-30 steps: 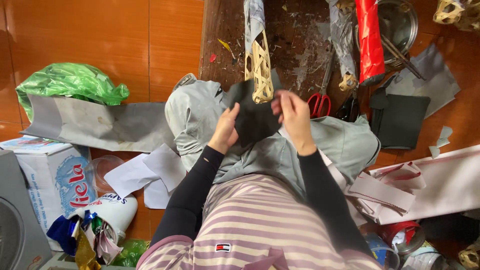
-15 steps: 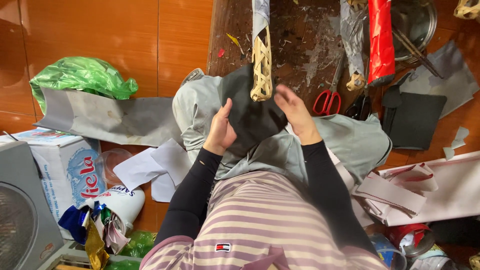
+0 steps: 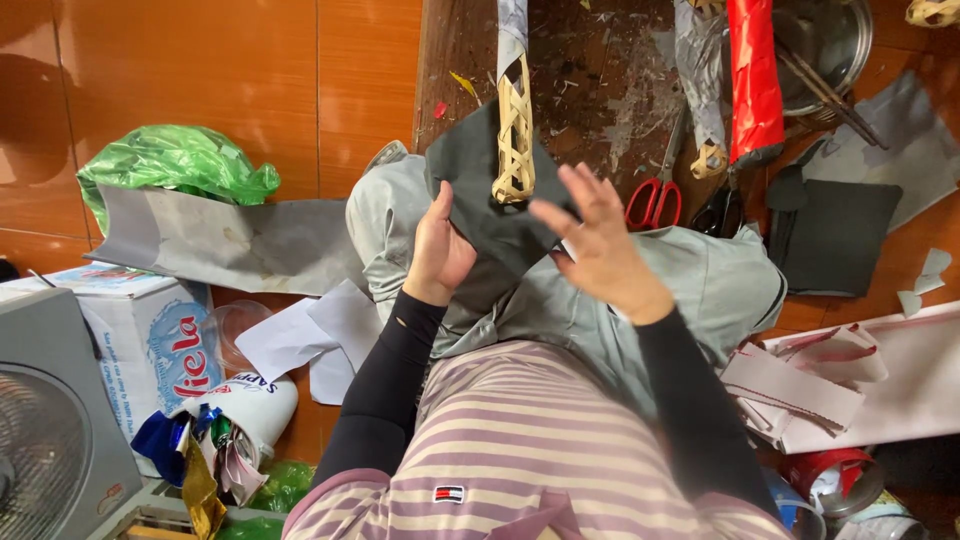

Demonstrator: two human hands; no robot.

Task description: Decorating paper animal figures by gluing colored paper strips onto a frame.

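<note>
Glossy orange-brown tiled floor (image 3: 200, 70) all around the grip; worn dark wooden board (image 3: 600, 90) just beyond it; grey fan (image 3: 50, 450) far lower-left.

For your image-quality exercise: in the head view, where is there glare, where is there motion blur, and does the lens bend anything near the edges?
Head view: soft glare patches sit on the glossy orange floor tiles at upper left; the right hand has slightly smeared fingertips, while the left hand on the dark grey sheet looks sharper; the wide lens stretches the fan and the white carton at the left edge.
</note>
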